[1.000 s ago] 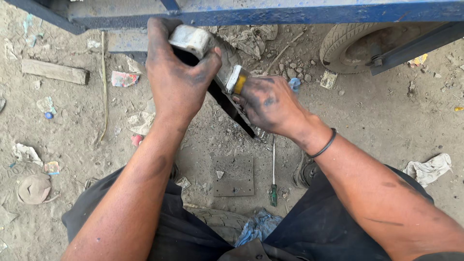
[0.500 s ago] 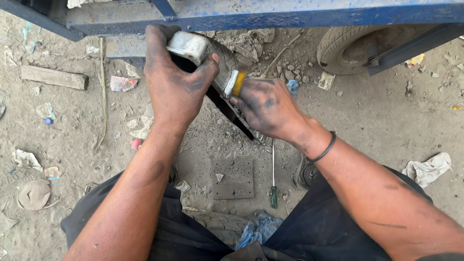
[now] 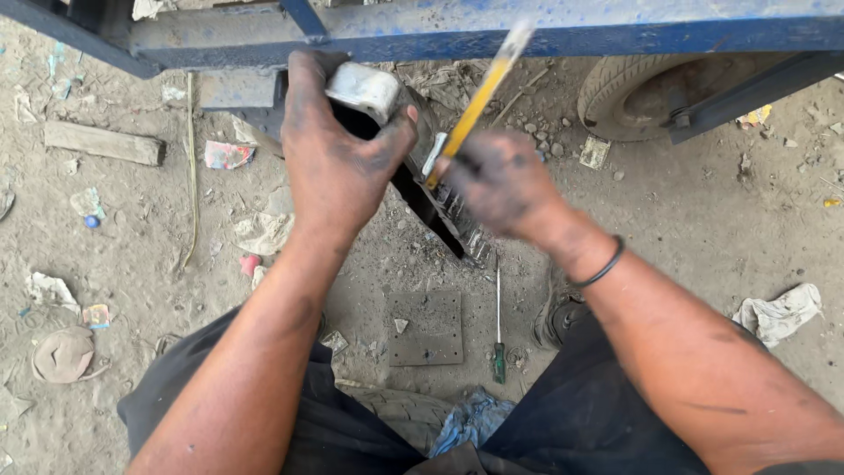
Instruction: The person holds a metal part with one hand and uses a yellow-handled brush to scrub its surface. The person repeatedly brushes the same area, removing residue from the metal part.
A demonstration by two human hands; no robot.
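Observation:
My left hand [image 3: 338, 163] grips the top end of a long dark part [image 3: 431, 207] capped by a grey metal piece [image 3: 365, 88]; the part slants down to the right toward the ground. My right hand [image 3: 501, 180], blurred with motion, holds a thin yellow-handled tool [image 3: 479, 97] that points up and to the right, its lower end against the part's side. Both hands are black with grease. A black band sits on my right wrist.
A blue metal frame [image 3: 527, 31] crosses the top, with a tyre [image 3: 633, 92] at the upper right. On the dirt lie a green-handled screwdriver [image 3: 498, 339], a square metal plate [image 3: 426, 327], a wooden block [image 3: 101, 142], a white rag [image 3: 782, 312] and scattered litter.
My right hand has swung the yellow-handled tool from lying along the part to pointing up and right. My left hand keeps its hold and the part stays in place.

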